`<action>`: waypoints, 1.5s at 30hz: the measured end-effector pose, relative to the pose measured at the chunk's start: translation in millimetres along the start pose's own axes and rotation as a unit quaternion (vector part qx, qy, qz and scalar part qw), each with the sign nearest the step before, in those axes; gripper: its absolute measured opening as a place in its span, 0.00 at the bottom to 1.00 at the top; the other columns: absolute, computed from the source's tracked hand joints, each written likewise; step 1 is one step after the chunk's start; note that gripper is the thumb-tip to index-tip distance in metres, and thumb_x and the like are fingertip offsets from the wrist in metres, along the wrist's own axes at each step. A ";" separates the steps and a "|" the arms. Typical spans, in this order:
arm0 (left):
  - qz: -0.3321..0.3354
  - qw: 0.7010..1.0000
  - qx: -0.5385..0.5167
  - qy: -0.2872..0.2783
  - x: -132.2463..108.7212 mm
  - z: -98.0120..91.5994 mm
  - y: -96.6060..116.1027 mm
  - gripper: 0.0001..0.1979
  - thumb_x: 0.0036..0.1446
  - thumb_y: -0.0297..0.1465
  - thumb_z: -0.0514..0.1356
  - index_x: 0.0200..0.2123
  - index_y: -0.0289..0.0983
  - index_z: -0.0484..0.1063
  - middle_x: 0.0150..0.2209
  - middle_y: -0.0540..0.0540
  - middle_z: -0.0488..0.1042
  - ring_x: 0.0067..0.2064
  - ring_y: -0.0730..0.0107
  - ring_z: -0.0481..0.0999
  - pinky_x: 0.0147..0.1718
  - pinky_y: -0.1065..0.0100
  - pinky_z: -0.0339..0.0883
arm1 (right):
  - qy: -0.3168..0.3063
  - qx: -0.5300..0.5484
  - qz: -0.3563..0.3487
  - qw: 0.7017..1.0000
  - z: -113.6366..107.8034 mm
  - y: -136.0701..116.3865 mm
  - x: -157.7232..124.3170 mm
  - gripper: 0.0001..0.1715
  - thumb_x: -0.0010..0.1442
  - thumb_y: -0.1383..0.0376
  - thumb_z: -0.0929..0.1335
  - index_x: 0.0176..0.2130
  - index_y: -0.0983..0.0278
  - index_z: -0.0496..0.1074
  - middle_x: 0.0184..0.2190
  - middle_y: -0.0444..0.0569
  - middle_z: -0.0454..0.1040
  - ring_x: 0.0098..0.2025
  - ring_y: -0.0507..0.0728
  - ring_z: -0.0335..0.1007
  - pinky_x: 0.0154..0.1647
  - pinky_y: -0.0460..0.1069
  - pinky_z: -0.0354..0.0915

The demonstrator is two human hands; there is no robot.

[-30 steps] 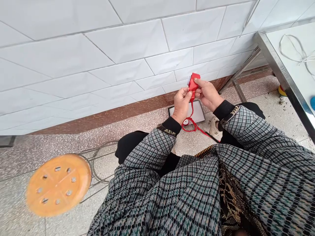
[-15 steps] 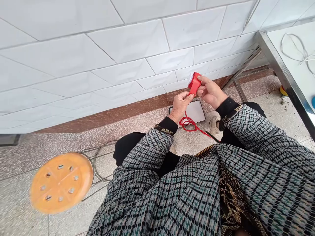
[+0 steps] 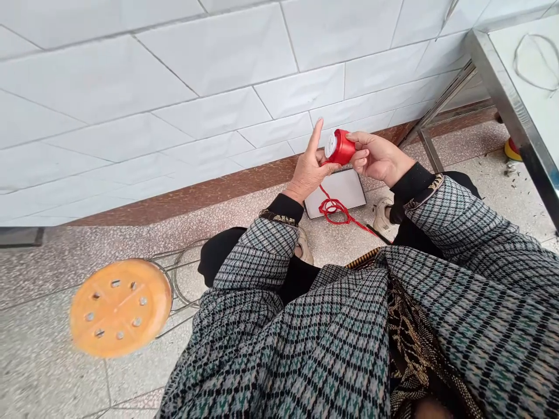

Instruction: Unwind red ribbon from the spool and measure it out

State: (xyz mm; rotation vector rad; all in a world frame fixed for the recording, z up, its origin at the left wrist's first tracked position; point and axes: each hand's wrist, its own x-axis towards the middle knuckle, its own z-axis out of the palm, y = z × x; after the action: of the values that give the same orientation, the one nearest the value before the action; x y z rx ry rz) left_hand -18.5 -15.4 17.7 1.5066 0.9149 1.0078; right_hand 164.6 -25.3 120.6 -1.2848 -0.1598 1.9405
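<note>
A white-ended spool of red ribbon (image 3: 341,148) is gripped between the thumb and fingers of my right hand (image 3: 381,158). My left hand (image 3: 306,170) is at the spool's left side, its index finger pointing up and its thumb pressed against the ribbon near the spool's lower edge. Below my hands, a bundle of red cord (image 3: 335,210) trails over a pale, dark-edged flat box or board (image 3: 353,187) on the floor. The cord's far end runs towards a thin black stick-like thing (image 3: 379,234) beside my right shoe (image 3: 383,216).
White wall tiles (image 3: 236,58) rise close in front. At left stands a stool with a round orange seat (image 3: 120,308) and metal legs. A metal-framed table (image 3: 502,99) on the right carries a pale loop of cable (image 3: 516,61). A red-yellow object (image 3: 512,150) lies beneath it.
The spool has turned so its white end faces left more. My left index finger has lifted from a pinch to point upward. The camera view has shifted slightly.
</note>
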 end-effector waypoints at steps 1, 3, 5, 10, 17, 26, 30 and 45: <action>0.002 1.000 0.003 -0.024 0.2 -3.5 0.5 0.56 0.51 0.29 0.76 0.78 0.44 0.53 0.20 0.61 0.65 0.22 0.74 0.66 0.28 0.69 0.67 | -0.006 -0.007 0.007 1.000 -1.3 0.3 -0.8 0.07 0.69 0.73 0.70 0.40 0.63 0.69 0.20 0.35 0.61 0.15 0.42 0.48 0.14 0.37 0.51; 0.006 0.998 0.011 -0.061 0.5 -8.8 -0.4 0.55 0.51 0.29 0.76 0.77 0.45 0.55 0.22 0.58 0.70 0.23 0.72 0.72 0.31 0.67 0.72 | -0.020 -0.016 0.017 1.000 -3.8 1.3 -2.2 0.08 0.69 0.73 0.70 0.41 0.63 0.68 0.21 0.35 0.60 0.15 0.42 0.47 0.14 0.37 0.51; 0.012 0.996 0.024 -0.086 0.9 -12.4 -3.5 0.54 0.51 0.31 0.76 0.77 0.45 0.56 0.24 0.56 0.74 0.24 0.70 0.75 0.33 0.65 0.75 | -0.036 -0.023 0.025 0.999 -6.3 2.4 -3.2 0.09 0.68 0.73 0.71 0.42 0.63 0.67 0.22 0.35 0.60 0.15 0.41 0.47 0.14 0.37 0.52; 0.039 0.991 0.070 -0.104 3.0 -17.7 -6.0 0.53 0.49 0.37 0.79 0.74 0.44 0.60 0.37 0.51 0.82 0.38 0.62 0.84 0.46 0.59 0.79 | -0.063 -0.029 0.041 0.997 -10.2 4.0 -4.4 0.11 0.68 0.71 0.72 0.42 0.63 0.65 0.22 0.34 0.58 0.16 0.41 0.48 0.14 0.36 0.53; 0.123 0.989 0.057 -0.053 7.9 -19.1 9.2 0.42 0.42 0.46 0.82 0.59 0.42 0.76 0.64 0.40 0.76 0.70 0.42 0.70 0.70 0.43 0.65 | -0.058 -0.078 0.010 0.995 -9.3 6.6 -4.6 0.14 0.65 0.69 0.76 0.37 0.63 0.67 0.21 0.35 0.60 0.16 0.42 0.46 0.14 0.38 0.53; 0.083 0.996 -0.032 -0.020 6.6 -15.3 14.6 0.38 0.36 0.33 0.82 0.53 0.41 0.76 0.56 0.40 0.78 0.61 0.49 0.79 0.60 0.52 0.74 | -0.075 -0.102 -0.019 0.992 -3.2 5.9 -16.5 0.16 0.65 0.61 0.78 0.37 0.64 0.71 0.20 0.35 0.62 0.18 0.43 0.43 0.16 0.40 0.49; 0.065 0.994 -0.070 0.058 11.8 -11.9 16.0 0.34 0.42 0.35 0.81 0.53 0.40 0.74 0.55 0.39 0.77 0.63 0.49 0.78 0.57 0.53 0.75 | -0.104 -0.147 -0.118 0.977 6.7 16.0 -24.9 0.17 0.65 0.54 0.78 0.41 0.63 0.75 0.26 0.38 0.71 0.18 0.43 0.44 0.16 0.41 0.50; 0.000 0.988 -0.128 0.089 6.1 11.0 12.9 0.33 0.49 0.46 0.78 0.54 0.40 0.73 0.54 0.37 0.80 0.56 0.54 0.81 0.55 0.55 0.77 | -0.034 -0.218 -0.230 0.948 7.6 28.3 -0.1 0.26 0.58 0.53 0.83 0.27 0.63 0.70 0.16 0.37 0.63 0.18 0.45 0.51 0.16 0.42 0.47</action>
State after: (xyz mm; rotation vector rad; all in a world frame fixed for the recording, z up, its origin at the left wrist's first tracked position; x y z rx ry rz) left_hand -5.5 -15.5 30.2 1.2154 0.8714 1.2267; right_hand 143.1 -42.4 110.3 -1.3064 -0.8855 1.5872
